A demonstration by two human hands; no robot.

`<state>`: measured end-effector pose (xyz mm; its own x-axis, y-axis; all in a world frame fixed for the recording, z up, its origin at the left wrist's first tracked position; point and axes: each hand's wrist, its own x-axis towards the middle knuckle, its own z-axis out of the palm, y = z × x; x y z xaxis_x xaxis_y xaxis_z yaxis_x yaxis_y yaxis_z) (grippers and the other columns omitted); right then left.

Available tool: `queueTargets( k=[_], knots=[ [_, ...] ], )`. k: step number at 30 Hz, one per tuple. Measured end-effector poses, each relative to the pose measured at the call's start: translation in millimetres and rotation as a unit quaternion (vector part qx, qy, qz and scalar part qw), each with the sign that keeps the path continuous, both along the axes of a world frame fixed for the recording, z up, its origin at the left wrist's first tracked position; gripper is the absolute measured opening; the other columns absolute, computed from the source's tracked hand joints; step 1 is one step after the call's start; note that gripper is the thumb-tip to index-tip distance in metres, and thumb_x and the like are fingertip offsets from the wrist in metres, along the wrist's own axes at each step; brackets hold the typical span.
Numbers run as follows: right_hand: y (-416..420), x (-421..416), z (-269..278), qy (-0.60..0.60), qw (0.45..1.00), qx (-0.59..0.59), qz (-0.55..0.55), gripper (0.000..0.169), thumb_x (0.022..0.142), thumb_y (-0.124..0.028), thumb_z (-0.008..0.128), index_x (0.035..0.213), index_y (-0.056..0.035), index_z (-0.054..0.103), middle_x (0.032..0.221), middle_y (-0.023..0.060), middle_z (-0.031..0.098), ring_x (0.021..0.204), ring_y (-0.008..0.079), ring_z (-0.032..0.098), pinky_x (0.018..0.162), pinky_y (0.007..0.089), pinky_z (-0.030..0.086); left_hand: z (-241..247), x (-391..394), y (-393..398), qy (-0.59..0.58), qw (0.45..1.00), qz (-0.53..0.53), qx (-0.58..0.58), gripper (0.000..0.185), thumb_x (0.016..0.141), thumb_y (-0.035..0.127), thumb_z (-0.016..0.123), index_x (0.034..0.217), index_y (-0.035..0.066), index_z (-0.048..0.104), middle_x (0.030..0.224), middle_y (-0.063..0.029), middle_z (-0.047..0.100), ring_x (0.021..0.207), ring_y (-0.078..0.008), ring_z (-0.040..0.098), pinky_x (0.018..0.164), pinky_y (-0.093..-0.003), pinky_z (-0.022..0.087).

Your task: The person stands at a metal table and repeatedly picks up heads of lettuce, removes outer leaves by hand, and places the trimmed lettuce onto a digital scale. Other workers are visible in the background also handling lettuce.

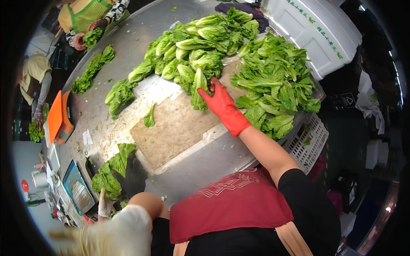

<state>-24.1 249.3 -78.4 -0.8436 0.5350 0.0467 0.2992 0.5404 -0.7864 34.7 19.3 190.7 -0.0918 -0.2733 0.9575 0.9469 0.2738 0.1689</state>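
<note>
My right hand (224, 105), in a red rubber glove, is at the front of a pile of romaine lettuce heads (192, 44). Its thumb lies across one romaine head (199, 86) whose cut base points away from me; the bent fingers are at that head's right side, their tips hidden. Low at the left, my left hand (99, 238) wears a whitish glove. It is blurred, and whether it holds anything does not show. Loose lettuce leaves (275, 80) are heaped to the right of my right hand. A single small leaf (149, 116) rests on a brown board (173, 131).
Beyond my left hand, another person's gloved hand (105, 204) is at lettuce leaves (109, 182). Two co-workers hold greens across the metal table (128, 35). An orange scale (61, 116) stands left, a white foam box (314, 35) back right, a white plastic crate (307, 144) below the leaves.
</note>
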Motion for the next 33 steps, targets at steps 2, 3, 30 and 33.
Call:
queueTargets(
  k=[2, 3, 30, 33],
  knots=[
    [4.8, -16.5, -17.0, -0.006, 0.999, -0.004, -0.032, 0.049, 0.078, -0.021, 0.064, 0.116, 0.0043, 0.046, 0.093, 0.0149, 0.059, 0.084, 0.0199, 0.058, 0.073, 0.0291, 0.046, -33.6, -24.8, 8.8, -0.095, 0.990, -0.058, -0.086, 0.068, 0.080, 0.042, 0.049, 0.135, 0.010, 0.026, 0.137, -0.0105, 0.029, 0.129, -0.0271, 0.022, 0.106, -0.0436, 0.011],
    [1.1, -25.6, -23.3, 0.028, 0.997, -0.076, 0.002, 0.049, 0.079, -0.021, 0.063, 0.116, 0.0045, 0.046, 0.097, 0.0162, 0.059, 0.088, 0.0216, 0.057, 0.076, 0.0304, 0.046, -43.3, -27.8, 2.3, -0.138, 0.980, -0.063, -0.130, 0.067, 0.078, 0.039, 0.051, 0.133, 0.006, 0.029, 0.134, -0.0120, 0.033, 0.128, -0.0268, 0.026, 0.106, -0.0421, 0.014],
    [15.0, 78.5, 46.4, -0.214, 0.734, -0.520, 0.380, 0.041, 0.084, -0.027, 0.055, 0.114, 0.0004, 0.054, 0.095, 0.0093, 0.062, 0.085, 0.0138, 0.059, 0.075, 0.0275, 0.047, -214.4, -18.4, 11.3, -0.709, 0.417, -0.562, -0.084, 0.049, 0.085, 0.015, 0.056, 0.129, 0.001, 0.038, 0.120, -0.0120, 0.052, 0.111, -0.0173, 0.048, 0.095, -0.0274, 0.038],
    [12.6, 63.9, 13.0, -0.237, 0.690, -0.651, 0.212, 0.038, 0.086, -0.029, 0.051, 0.113, -0.0031, 0.055, 0.082, 0.0037, 0.060, 0.071, 0.0092, 0.055, 0.062, 0.0230, 0.044, -218.5, -12.2, 7.9, -0.745, 0.457, -0.486, 0.015, 0.033, 0.086, 0.013, 0.056, 0.114, -0.002, 0.050, 0.112, -0.0113, 0.057, 0.097, -0.0148, 0.056, 0.083, -0.0263, 0.045]
  ],
)
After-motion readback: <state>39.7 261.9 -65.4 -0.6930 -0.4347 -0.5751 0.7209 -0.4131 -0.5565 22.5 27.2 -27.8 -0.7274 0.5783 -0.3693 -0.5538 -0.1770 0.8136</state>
